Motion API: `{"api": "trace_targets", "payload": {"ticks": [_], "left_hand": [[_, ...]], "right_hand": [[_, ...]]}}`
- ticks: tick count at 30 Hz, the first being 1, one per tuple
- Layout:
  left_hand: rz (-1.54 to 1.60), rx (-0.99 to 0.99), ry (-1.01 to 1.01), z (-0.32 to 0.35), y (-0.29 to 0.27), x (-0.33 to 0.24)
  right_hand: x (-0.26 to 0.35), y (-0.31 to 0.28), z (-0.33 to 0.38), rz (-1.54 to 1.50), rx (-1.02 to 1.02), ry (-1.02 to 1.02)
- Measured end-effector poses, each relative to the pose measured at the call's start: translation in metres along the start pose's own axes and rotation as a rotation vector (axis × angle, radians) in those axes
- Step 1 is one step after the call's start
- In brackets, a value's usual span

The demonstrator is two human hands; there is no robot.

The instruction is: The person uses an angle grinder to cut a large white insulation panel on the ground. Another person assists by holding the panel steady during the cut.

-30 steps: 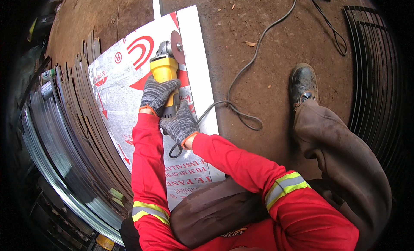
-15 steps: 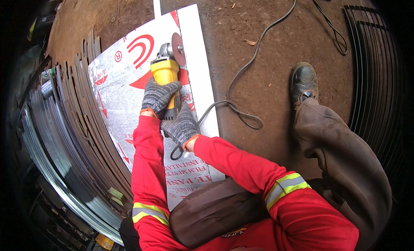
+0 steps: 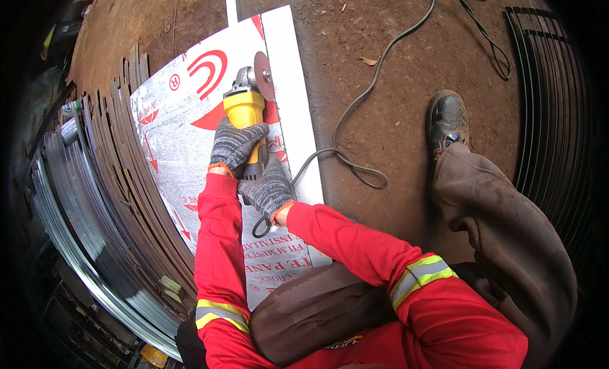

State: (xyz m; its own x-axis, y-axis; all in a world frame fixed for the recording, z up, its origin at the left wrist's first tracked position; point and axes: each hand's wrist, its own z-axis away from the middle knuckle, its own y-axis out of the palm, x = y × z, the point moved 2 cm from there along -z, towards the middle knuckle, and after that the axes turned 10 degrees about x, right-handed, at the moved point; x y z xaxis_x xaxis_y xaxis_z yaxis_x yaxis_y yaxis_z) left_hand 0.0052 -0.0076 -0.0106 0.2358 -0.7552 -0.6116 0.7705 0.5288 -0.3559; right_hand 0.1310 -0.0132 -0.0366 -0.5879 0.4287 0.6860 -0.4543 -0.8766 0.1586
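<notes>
"Sliding nearer the red-sleeved person [image 3: 466, 324], is the yellow-and-grey angle grinder [image 3: 244, 107] moving?"

"Slightly: over the white, red-printed panel [image 3: 187, 144], its round reddish disc [image 3: 261, 80] is sitting closer along the dark line [image 3: 264, 39] than a second ago, suggesting work is advancing. Grey knit-gloved, the left hand [image 3: 236, 144] is grasping its body, the right hand [image 3: 269, 186] its rear."

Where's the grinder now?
Head view, left of centre: the yellow grinder is held by the left hand and right hand over the printed panel, its disc at the white strip's left edge.
</notes>
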Motion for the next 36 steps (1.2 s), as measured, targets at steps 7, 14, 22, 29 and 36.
{"api": "trace_targets", "payload": {"ticks": [7, 14, 22, 29, 36], "left_hand": [[-0.027, -0.019, 0.002, 0.0, -0.001, 0.011], [-0.019, -0.015, -0.008, 0.005, 0.002, 0.01], [-0.078, -0.033, -0.001, 0.007, 0.0, 0.023], [-0.051, -0.018, 0.032, 0.008, 0.001, 0.033], [-0.061, -0.017, 0.004, 0.012, 0.002, 0.033]], "right_hand": [[0.012, -0.007, 0.011, 0.008, 0.011, 0.014], [0.004, -0.005, 0.014, 0.001, 0.002, 0.003], [-0.004, 0.001, 0.017, -0.025, 0.017, 0.02], [0.002, -0.002, 0.027, -0.036, -0.025, -0.022], [-0.003, -0.001, 0.028, -0.093, -0.026, -0.056]]}}
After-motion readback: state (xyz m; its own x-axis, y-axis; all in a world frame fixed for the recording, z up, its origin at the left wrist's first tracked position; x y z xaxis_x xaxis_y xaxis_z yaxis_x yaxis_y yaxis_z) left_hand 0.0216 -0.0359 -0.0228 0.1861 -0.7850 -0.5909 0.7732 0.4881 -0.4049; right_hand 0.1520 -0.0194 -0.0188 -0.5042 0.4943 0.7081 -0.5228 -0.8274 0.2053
